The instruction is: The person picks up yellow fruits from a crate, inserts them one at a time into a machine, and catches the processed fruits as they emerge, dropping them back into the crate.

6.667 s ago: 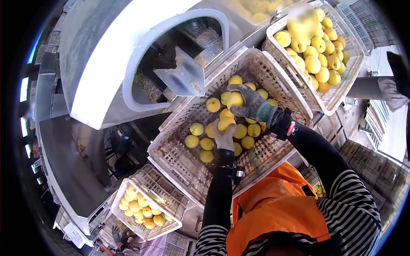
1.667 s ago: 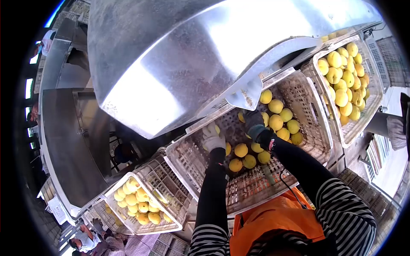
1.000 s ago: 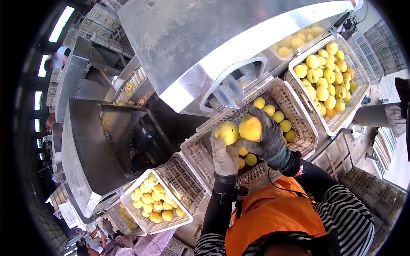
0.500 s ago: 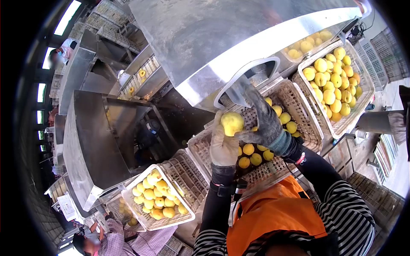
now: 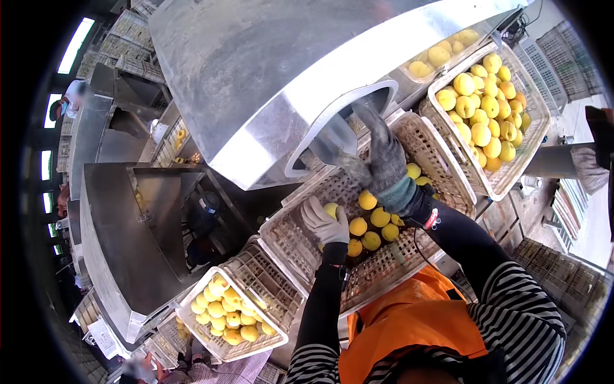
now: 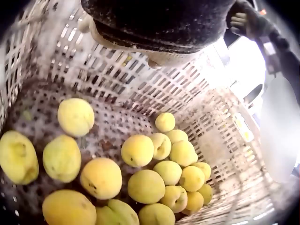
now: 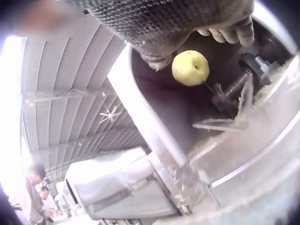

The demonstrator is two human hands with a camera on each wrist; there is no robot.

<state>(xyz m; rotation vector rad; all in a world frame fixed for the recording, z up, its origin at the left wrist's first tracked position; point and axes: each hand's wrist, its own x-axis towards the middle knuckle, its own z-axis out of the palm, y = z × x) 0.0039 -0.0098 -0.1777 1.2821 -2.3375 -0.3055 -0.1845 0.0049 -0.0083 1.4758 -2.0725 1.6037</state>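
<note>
My gloved left hand (image 5: 326, 221) is down in the left part of the large crate (image 5: 377, 281), its fingers and thumb around a yellow peach (image 5: 330, 210). In the left wrist view the dark cuff hides most of that hand. My right hand (image 5: 385, 153), in a dirty grey glove, reaches fingers-first into the opening of a metal machine. Close below its fingers in the right wrist view, a pale yellow peach (image 7: 190, 68) sits at a thin metal part, apart from the fingertips. Several loose peaches (image 6: 137, 151) lie on the crate floor.
The machine's curved housing (image 5: 256, 83) overhangs the crate's far side, with a metal chute (image 5: 336, 137) at its opening. A full crate of peaches (image 5: 543, 121) stands at right, another (image 5: 220, 358) at lower left. A person (image 5: 70, 99) is at far left.
The peach first held in the right hand has left it as that hand went into the machine opening. The left hand has lowered a peach into the crate. The head view has shifted.
</note>
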